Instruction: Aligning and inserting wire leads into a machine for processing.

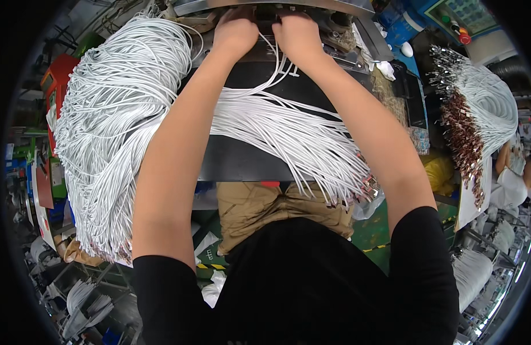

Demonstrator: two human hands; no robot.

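Note:
Both my arms stretch forward to a metal machine (271, 8) at the far edge of the work surface. My left hand (237, 35) is curled closed, its fingertips hidden in shadow under the machine's edge. Just to its right, my right hand (297, 37) is closed too, fingertips likewise out of sight. Thin white cables (275, 64) run up from the work surface to the hands. Below them a fanned bundle of white cables (265, 123) lies across the black work surface (242, 156), under both forearms, with small terminals at its right end.
A large heap of looped white cables (124, 69) fills the left side, draping over the edge. Beside it stands a red machine (56, 80). Another cable bundle (489, 106) with brown and silver ends hangs at right. A yellow bag (438, 174) lies below the bench at right.

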